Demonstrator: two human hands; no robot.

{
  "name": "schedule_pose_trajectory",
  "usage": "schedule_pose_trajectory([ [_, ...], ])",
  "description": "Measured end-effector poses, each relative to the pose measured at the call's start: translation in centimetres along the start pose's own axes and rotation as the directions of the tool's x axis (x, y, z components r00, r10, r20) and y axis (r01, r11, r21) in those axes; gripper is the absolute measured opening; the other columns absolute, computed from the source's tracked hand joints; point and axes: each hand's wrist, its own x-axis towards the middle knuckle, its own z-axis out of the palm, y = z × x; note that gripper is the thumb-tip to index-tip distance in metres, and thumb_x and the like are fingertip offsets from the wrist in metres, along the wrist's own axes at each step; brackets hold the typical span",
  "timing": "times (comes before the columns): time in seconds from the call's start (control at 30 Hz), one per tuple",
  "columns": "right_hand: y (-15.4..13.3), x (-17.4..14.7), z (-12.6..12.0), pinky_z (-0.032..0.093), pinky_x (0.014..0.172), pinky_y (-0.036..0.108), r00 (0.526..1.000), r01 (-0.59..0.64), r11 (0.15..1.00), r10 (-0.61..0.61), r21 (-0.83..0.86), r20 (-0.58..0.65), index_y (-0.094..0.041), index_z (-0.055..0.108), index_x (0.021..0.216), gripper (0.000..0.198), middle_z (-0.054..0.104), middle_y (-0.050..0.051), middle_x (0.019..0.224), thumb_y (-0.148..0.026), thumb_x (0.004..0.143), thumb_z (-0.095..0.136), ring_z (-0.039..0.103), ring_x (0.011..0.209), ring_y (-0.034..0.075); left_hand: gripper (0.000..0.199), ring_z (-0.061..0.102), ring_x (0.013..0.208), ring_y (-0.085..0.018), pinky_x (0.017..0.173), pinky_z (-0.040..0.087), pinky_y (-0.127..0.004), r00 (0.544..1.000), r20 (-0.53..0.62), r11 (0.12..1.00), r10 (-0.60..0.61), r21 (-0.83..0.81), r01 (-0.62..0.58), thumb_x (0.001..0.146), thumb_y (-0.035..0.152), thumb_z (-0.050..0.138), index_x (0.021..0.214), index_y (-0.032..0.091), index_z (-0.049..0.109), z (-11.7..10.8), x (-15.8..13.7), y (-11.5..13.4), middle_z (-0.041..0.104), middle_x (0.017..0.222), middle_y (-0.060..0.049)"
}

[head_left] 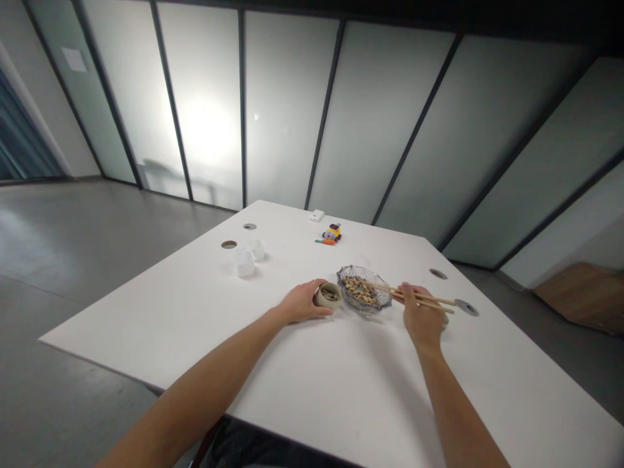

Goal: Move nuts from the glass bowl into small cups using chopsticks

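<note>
My left hand (303,302) is wrapped round a small pale cup (320,299) on the table, tilted a little so its mouth shows. Some nuts or seeds, too small to name surely, lie inside the cup. Just right of it stands a clear glass bowl (381,304) with a scalloped rim, holding a heap of tan shelled pieces (359,290) like peanuts or seeds. My right hand (423,318) grips a pair of wooden chopsticks (433,299). Their tips reach over the bowl at the heap; whether they pinch a piece I cannot tell.
White translucent containers (244,264) stand to the left on the white table (195,312). Farther back are a yellow and grey toy vehicle (333,232), an orange carrot-like item (327,242) and a small white box (316,215). Round cable holes (229,245) pierce the tabletop.
</note>
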Motion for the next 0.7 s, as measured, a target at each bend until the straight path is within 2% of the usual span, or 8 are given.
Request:
schedule_pose_trajectory([
  [0.1,0.02,-0.12,0.08,0.056,0.073,0.039,0.986,0.164,0.976,-0.159,-0.142,0.050,-0.020,0.072,0.081,0.069,0.077,0.011,0.078,-0.084,0.090,0.050,0.073,0.075,0.027,0.070,0.073,0.107,-0.031,0.092,0.056,-0.039,1.000,-0.003,1.000,0.000,-0.006,0.000,0.074,0.046,0.087,0.136,0.025,0.062,0.01,-0.02,0.01,0.076,0.127,-0.009],
  [0.23,-0.35,-0.44,0.28,0.055,0.075,0.039,0.951,0.294,0.943,-0.271,-0.156,0.149,-0.022,0.074,0.079,0.066,0.077,0.011,0.082,-0.080,0.095,0.047,0.071,0.077,0.025,0.068,0.073,0.107,-0.031,0.092,0.057,-0.039,1.000,0.002,1.000,0.001,-0.010,-0.001,0.075,0.046,0.086,0.135,0.025,0.063,0.06,0.03,-0.04,0.075,0.128,-0.009],
  [0.43,-0.61,-0.84,0.28,0.054,0.074,0.036,0.925,0.305,0.951,-0.282,-0.055,0.256,-0.023,0.076,0.083,0.052,0.074,0.008,0.083,-0.069,0.098,0.056,0.068,0.077,0.023,0.067,0.073,0.108,-0.030,0.092,0.057,-0.039,1.000,0.002,1.000,0.001,-0.012,-0.001,0.074,0.046,0.086,0.134,0.025,0.063,0.06,0.15,-0.03,0.076,0.128,-0.009],
  [0.7,-0.16,-0.83,0.20,0.054,0.075,0.036,0.926,0.315,0.947,-0.293,-0.061,0.238,-0.022,0.077,0.083,0.051,0.075,0.008,0.086,-0.066,0.100,0.056,0.069,0.080,0.023,0.068,0.073,0.107,-0.030,0.092,0.057,-0.039,1.000,0.010,1.000,-0.020,-0.014,0.020,0.075,0.046,0.086,0.135,0.025,0.062,0.01,0.06,0.14,0.076,0.127,-0.009],
])
